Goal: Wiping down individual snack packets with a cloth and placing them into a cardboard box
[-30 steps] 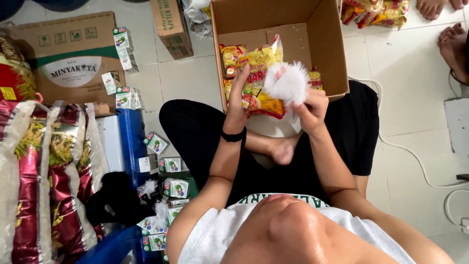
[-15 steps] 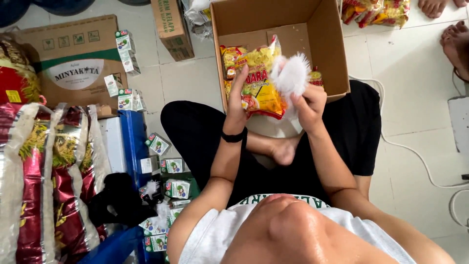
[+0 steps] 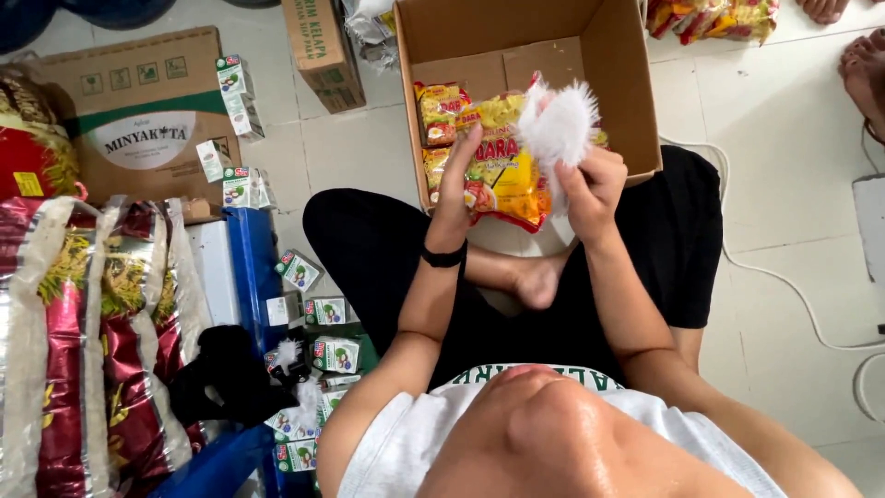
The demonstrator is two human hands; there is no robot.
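You are gripping a yellow noodle packet [image 3: 502, 180] in your left hand [image 3: 454, 198] over the open cardboard box [image 3: 636, 83] — your right hand [image 3: 590, 184] is pinching a white fluffy duster [image 3: 556, 129] against it. Wiping seems underway — next, sweep lightly across the wrapper.

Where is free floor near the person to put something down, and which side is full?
Bare tile lies between the black shorts and the white cable, and between the printed carton and the open box. The blue rack side is crowded with small cartons and rice sacks.
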